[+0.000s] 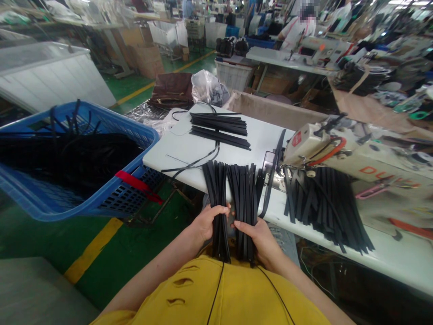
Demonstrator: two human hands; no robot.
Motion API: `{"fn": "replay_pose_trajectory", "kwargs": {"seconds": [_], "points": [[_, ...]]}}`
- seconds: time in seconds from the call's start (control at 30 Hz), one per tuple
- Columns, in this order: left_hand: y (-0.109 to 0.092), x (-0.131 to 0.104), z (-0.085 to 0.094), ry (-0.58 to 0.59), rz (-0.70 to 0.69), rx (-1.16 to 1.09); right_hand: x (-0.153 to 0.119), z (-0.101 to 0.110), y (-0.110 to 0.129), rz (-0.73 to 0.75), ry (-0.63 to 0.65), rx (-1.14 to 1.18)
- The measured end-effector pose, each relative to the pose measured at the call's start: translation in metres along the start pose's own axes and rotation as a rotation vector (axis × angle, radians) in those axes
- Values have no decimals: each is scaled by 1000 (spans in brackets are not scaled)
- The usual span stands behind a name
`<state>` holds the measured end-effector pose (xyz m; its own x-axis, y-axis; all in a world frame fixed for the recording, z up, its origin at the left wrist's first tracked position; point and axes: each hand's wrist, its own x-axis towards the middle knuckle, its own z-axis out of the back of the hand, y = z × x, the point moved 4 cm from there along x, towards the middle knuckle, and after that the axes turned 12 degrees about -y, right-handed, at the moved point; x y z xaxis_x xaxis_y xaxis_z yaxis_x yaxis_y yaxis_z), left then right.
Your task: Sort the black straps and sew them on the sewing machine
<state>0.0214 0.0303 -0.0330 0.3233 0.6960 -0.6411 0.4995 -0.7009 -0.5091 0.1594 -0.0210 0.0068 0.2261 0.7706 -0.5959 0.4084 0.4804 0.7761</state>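
Observation:
My left hand (211, 221) is closed round a bundle of black straps (216, 185), its thumb laid across the front. Beside it, my right hand (253, 232) grips a second, wider bundle of black straps (242, 189). Both bundles point away from me, their far ends over the near edge of the white sewing table (169, 149) and their near ends against my yellow top. More black straps (219, 128) lie in two stacks at the table's far side. A loose pile of straps (324, 203) rests to the right, under the sewing machine (314, 144).
A blue plastic basket (84, 210) full of black strips stands at the left, with a red band (138, 185) on its rim. Behind the table are a brown bag (172, 90) and clear plastic wrap (208, 85). A person (297, 31) sits at another machine farther back.

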Motion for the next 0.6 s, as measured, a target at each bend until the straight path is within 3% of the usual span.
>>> {"fn": "replay_pose_trajectory", "kwargs": {"seconds": [0.4,0.6], "points": [[-5,-7,-9,-57,-47,63,-3,-1,-2,7,21,-55],[0,-4,-4,-54,-5,67,-3,-1,-2,-20,29,-15]]}}
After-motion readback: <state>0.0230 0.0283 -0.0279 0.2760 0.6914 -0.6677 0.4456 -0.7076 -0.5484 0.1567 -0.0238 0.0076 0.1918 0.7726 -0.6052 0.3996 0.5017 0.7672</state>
